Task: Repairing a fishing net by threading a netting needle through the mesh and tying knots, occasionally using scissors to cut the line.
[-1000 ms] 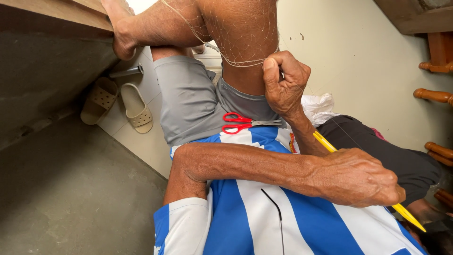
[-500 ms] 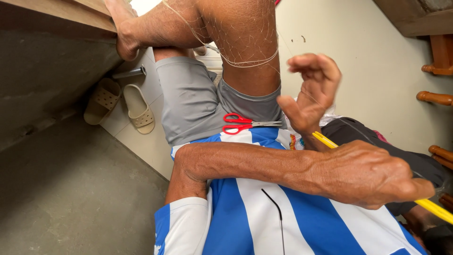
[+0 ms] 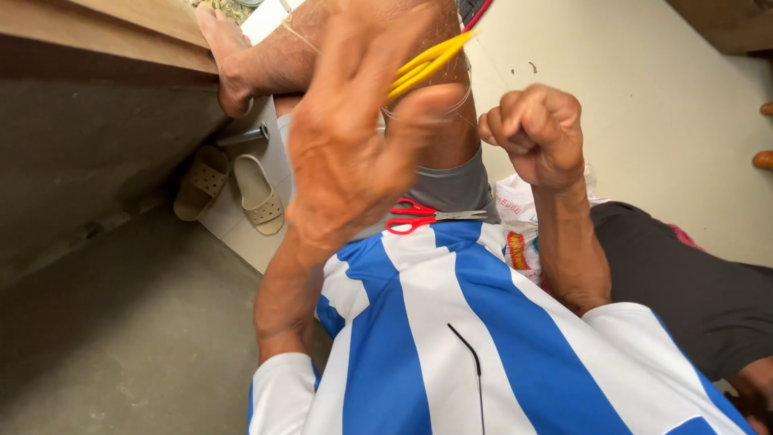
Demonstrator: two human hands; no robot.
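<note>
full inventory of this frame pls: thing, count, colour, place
yellow tool: 1, yellow, slim, held in the left hand, up near the raised knee
thin cord: tan strands looped round the raised leg
scissors: 1, red handles, lying shut on the lap
sandals: 2, beige, on the floor at left
plastic bag: 1, white with print, beside the right forearm
dark cloth: 1, black, on the floor at right
wooden ledge: brown, top left, a foot resting on it
shirt: blue and white stripes
shorts: grey
left hand: open, fingers spread
right hand: closed fist, at the cord
</note>
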